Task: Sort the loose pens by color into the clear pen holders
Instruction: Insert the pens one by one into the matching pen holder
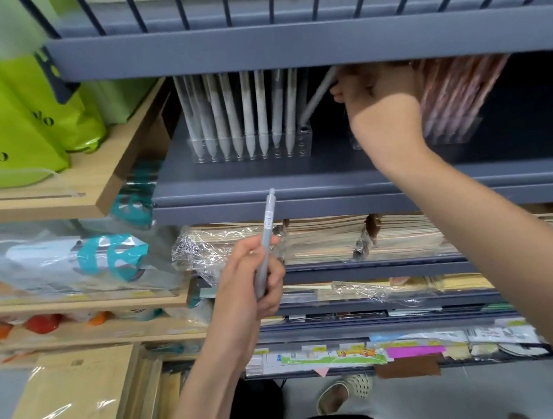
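A clear pen holder (305, 142) stands on the grey shelf (265, 179), filled with several upright grey pens (247, 112). My right hand (378, 101) reaches under the upper shelf and pinches the top of one grey pen (316, 99) that leans with its tip in the holder's rightmost slot. To the right, partly behind my wrist, a second clear holder (455, 130) carries several pink pens (454, 85). Lower down, in front of the shelf edge, my left hand (252, 277) grips another grey pen (266, 238) that points upward.
The upper grey shelf (284, 46) hangs low over the pens. Wrapped notebooks (323, 238) fill the shelves below. Green bags (0, 130) sit on a wooden shelf (99, 181) at the left. Kraft packets (73, 401) lean at the lower left.
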The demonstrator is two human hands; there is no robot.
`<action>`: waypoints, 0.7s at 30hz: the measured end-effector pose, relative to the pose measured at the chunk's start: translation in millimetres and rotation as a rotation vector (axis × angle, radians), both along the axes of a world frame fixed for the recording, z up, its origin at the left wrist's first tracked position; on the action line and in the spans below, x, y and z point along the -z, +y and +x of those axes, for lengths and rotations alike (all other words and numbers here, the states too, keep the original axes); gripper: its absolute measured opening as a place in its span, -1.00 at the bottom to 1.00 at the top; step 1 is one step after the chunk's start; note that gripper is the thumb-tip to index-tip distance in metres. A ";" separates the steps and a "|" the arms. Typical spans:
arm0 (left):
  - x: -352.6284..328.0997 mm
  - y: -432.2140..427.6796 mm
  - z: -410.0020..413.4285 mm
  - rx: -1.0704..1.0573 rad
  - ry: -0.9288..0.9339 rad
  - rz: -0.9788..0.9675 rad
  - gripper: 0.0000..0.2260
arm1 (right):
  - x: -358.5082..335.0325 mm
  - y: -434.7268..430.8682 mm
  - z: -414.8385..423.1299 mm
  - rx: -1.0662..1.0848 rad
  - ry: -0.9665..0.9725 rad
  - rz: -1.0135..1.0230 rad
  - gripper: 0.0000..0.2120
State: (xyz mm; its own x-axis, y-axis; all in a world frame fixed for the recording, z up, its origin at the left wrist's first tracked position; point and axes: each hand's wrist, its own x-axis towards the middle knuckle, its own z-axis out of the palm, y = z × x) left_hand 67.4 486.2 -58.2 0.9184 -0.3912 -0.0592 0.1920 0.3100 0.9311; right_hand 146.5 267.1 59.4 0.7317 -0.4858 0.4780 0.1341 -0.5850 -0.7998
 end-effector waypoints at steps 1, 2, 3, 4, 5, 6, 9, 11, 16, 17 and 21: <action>-1.3 0.2 -0.4 -0.006 -0.009 0.014 -0.81 | -2.0 0.1 4.8 0.009 0.052 -0.072 -0.70; -2.5 0.1 -0.9 -0.012 -0.020 0.030 -0.84 | -5.4 1.1 10.3 0.015 0.102 -0.114 -0.69; -3.5 -0.3 -1.6 -0.019 -0.037 0.047 -0.85 | -9.3 3.2 17.4 0.005 0.145 -0.111 -0.68; -4.6 -1.1 -1.7 -0.028 -0.056 0.061 -0.84 | -13.3 5.1 25.0 -0.013 0.196 -0.088 -0.66; -5.7 -2.1 -1.5 -0.040 -0.073 0.070 -0.84 | -16.4 6.7 32.7 -0.024 0.250 -0.080 -0.64; -6.6 -2.9 -0.8 -0.054 -0.086 0.074 -0.84 | -18.2 8.3 38.8 -0.023 0.301 -0.103 -0.62; -9.4 -3.9 2.3 -0.098 -0.097 0.080 -0.82 | -19.2 9.1 46.8 -0.015 0.371 -0.189 -0.58; -11.0 -3.6 4.7 -0.125 -0.102 0.102 -0.80 | -17.8 6.8 49.7 -0.033 0.363 -0.188 -0.58; -11.8 -6.4 10.6 -0.190 -0.210 0.163 -0.80 | -10.0 5.4 19.1 -0.056 0.201 -0.047 -0.71; -12.2 -7.4 11.5 -0.204 -0.237 0.158 -0.79 | -5.1 8.0 5.7 -0.095 0.139 0.023 -0.81; -16.8 -14.9 12.6 -0.279 -0.293 0.100 -0.83 | 18.2 25.9 -45.2 -0.365 0.225 0.161 -0.78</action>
